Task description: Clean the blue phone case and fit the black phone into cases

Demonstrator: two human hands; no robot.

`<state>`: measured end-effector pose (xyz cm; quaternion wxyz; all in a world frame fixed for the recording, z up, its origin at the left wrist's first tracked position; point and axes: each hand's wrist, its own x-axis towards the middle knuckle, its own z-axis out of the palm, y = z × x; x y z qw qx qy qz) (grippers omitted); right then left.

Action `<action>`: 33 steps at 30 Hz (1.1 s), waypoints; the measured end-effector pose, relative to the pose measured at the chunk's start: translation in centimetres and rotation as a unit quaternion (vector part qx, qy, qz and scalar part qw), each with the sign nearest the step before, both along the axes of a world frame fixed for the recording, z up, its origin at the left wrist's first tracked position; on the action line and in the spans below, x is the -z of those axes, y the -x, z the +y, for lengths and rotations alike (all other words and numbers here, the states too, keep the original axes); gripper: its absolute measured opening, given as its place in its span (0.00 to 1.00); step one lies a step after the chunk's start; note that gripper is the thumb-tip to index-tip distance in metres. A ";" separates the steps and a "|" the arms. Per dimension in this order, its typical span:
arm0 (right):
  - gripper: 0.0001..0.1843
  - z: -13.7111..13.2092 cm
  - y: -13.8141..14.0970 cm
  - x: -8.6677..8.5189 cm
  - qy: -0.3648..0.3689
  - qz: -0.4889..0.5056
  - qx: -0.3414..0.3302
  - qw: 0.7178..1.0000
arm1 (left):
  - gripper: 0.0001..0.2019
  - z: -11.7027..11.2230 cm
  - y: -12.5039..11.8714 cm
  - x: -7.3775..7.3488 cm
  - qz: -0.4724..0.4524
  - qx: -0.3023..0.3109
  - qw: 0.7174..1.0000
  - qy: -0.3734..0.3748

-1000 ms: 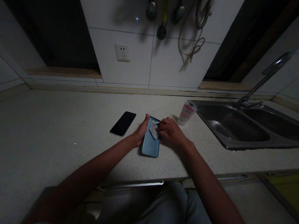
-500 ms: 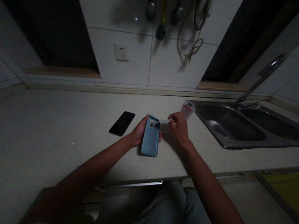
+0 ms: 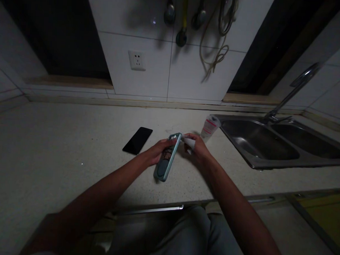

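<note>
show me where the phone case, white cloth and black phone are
Phone case (image 3: pixel 171 158), head view: on its long side edge.
White cloth (image 3: pixel 190 143), head view: on its broad visible part.
Black phone (image 3: pixel 138 140), head view: middle of its dark upper face.

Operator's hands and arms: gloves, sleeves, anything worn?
Left hand and right hand are ungloved. Both forearms are bare, with no watch or cable visible. What looks like a pale sleeve edge shows at bottom left. Too dim to rule out rings.
</note>
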<state>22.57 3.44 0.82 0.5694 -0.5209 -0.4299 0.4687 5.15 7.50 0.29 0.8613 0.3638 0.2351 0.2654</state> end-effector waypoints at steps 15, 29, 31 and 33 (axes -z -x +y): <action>0.22 0.6 -1.2 0.4 -0.147 -0.096 0.198 0.964 | 0.20 0.7 -0.2 -0.1 -0.062 -0.013 0.993 0.098; 0.13 -0.2 1.1 0.9 -0.254 -0.397 0.171 0.865 | 0.35 -1.2 -1.8 0.1 -0.080 0.022 0.990 0.112; 0.10 -0.5 1.6 0.7 -0.272 -0.428 0.116 0.854 | 0.35 -1.4 -1.9 0.0 -0.076 0.008 0.990 0.120; 0.10 -0.7 2.1 0.5 -0.299 -0.451 0.057 0.839 | 0.35 -1.3 -2.0 0.0 -0.074 -0.008 0.988 0.135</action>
